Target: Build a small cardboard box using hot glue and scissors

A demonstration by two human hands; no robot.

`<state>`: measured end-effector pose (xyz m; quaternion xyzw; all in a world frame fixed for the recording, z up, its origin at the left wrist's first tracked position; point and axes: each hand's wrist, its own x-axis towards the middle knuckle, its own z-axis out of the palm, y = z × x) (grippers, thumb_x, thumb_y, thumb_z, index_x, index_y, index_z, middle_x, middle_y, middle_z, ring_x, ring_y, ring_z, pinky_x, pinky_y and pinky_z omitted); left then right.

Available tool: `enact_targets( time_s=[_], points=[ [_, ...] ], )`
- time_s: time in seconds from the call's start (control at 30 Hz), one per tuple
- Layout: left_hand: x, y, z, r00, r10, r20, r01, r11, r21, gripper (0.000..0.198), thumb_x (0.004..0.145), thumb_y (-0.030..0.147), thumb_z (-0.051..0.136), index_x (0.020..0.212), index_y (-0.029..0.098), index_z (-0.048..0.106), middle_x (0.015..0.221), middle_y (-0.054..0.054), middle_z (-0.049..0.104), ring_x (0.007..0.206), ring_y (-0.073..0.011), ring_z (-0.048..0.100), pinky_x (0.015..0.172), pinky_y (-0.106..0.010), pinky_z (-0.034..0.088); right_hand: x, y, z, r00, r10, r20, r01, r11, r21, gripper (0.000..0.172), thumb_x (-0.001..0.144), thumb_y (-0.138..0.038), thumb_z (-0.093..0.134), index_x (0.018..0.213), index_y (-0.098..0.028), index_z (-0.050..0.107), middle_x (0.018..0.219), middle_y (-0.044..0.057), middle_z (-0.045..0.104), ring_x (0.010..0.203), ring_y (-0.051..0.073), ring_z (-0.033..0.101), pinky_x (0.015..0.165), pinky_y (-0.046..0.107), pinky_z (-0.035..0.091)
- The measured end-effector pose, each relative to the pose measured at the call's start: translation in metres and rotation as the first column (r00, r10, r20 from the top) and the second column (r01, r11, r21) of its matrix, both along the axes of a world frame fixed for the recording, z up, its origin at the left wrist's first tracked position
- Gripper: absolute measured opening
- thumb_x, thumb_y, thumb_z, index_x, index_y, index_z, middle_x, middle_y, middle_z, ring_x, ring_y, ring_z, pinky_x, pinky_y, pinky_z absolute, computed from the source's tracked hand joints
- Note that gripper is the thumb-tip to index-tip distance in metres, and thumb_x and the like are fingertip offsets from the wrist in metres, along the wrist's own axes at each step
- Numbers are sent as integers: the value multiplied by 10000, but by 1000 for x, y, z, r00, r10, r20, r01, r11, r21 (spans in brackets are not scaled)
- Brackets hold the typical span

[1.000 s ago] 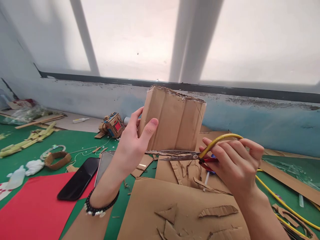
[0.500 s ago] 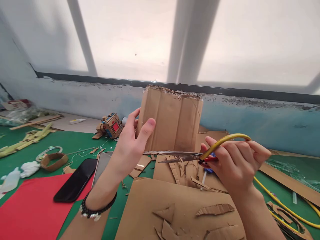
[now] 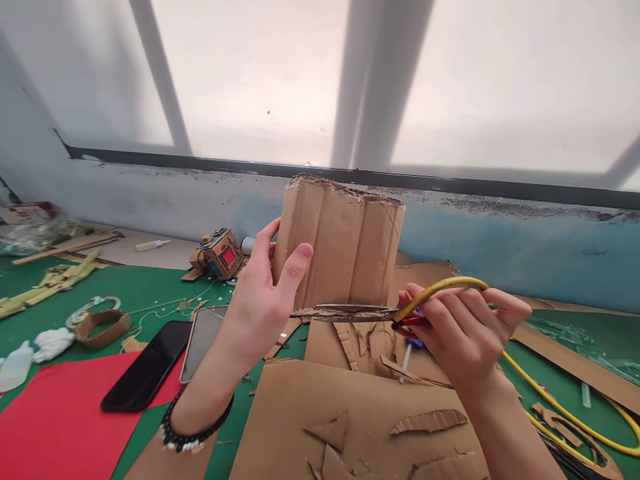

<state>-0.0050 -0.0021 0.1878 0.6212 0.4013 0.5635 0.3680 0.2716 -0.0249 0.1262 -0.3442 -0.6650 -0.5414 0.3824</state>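
My left hand [image 3: 273,273] grips the left side of a brown cardboard piece [image 3: 335,247], thumb on its near face and fingers behind. Ragged, torn edges run along its top and bottom, and vertical creases cross its face. In my right hand [image 3: 465,327] is a pair of scissors [image 3: 415,300] with a yellow handle loop and some red by the pivot. The blades point left and lie along the cardboard's lower edge, looking nearly closed. Below both hands, a large cardboard sheet [image 3: 280,413] carries several torn scraps [image 3: 427,421].
A black phone [image 3: 147,365] lies on red paper [image 3: 65,420] at left, beside a grey-screened device [image 3: 203,340]. Behind them are a cardboard ring [image 3: 103,327] and a small cardboard model [image 3: 220,253]. Yellow tubing [image 3: 550,400] curls at right on the green table [image 3: 165,287].
The scissor blades have come closer together along the cardboard's bottom edge. My right hand has shifted slightly left and down. My left hand keeps its hold.
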Motion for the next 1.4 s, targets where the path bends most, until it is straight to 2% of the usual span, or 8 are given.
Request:
enact_targets(
  time_s=[0.13, 0.3, 0.43, 0.67, 0.9, 1.03, 1.23, 1.4],
  points=[
    [-2, 1, 0, 1000, 11, -17, -11, 1000, 0, 705, 986, 681, 667, 1562, 298, 530, 1375, -100, 735, 1207, -334, 727, 878, -405, 640, -1, 2, 0, 1000, 14, 19, -14, 1000, -24, 455, 835, -137, 905, 708, -234, 478, 599, -96, 560, 552, 111, 499, 740, 379, 335],
    [2, -1, -2, 999, 15, -39, -15, 1000, 12, 712, 998, 682, 648, 1582, 300, 508, 1394, -103, 727, 1244, -342, 709, 948, -432, 627, -8, 0, 5, 999, -49, 5, 49, 997, -66, 320, 897, -191, 880, 832, -244, 570, 660, -68, 644, 645, 154, 564, 812, 390, 388],
    [4, 0, -4, 998, 6, -64, -6, 1000, 2, 732, 988, 692, 656, 1585, 296, 504, 1415, -114, 713, 1249, -349, 706, 957, -442, 628, -13, -1, 5, 999, -46, 3, 46, 995, -85, 328, 927, -194, 860, 833, -240, 549, 706, -59, 677, 665, 147, 557, 830, 386, 390],
    [0, 2, -4, 999, -31, -37, 30, 999, -16, 722, 979, 690, 674, 1574, 313, 513, 1402, -106, 720, 1222, -332, 716, 937, -424, 636, -12, 0, -1, 1000, 17, -24, -19, 998, -64, 394, 910, -140, 846, 746, -231, 500, 594, -91, 562, 569, 115, 498, 729, 372, 329],
    [4, 3, -5, 999, -31, -33, 30, 999, -19, 720, 987, 679, 668, 1575, 299, 499, 1430, -121, 707, 1259, -344, 705, 970, -439, 631, -16, -1, 3, 998, -56, 4, 56, 998, -38, 306, 916, -180, 871, 844, -235, 579, 652, -69, 644, 625, 144, 545, 782, 384, 386],
    [5, 3, -6, 999, -21, -31, 20, 1000, -20, 719, 992, 678, 661, 1577, 296, 490, 1465, -122, 688, 1297, -343, 685, 1015, -450, 615, -19, -3, 7, 998, -69, 3, 69, 995, -70, 316, 932, -174, 856, 839, -237, 561, 667, -58, 655, 652, 154, 566, 806, 381, 403],
    [4, 3, -5, 998, -68, 16, 69, 994, -80, 731, 990, 681, 662, 1592, 322, 454, 1481, -111, 682, 1337, -346, 675, 1033, -459, 614, -13, -4, 6, 999, -45, 20, 46, 998, -52, 389, 912, -131, 857, 759, -233, 514, 641, -77, 625, 605, 125, 532, 781, 371, 390],
    [0, 3, 0, 991, -120, 54, 128, 974, -188, 750, 900, 641, 793, 1501, 284, 521, 1441, -125, 705, 1265, -348, 723, 960, -447, 652, -9, -1, 5, 999, -41, -5, 41, 993, -111, 305, 948, -146, 824, 832, -242, 559, 675, -70, 664, 635, 138, 561, 836, 378, 405]
  ],
)
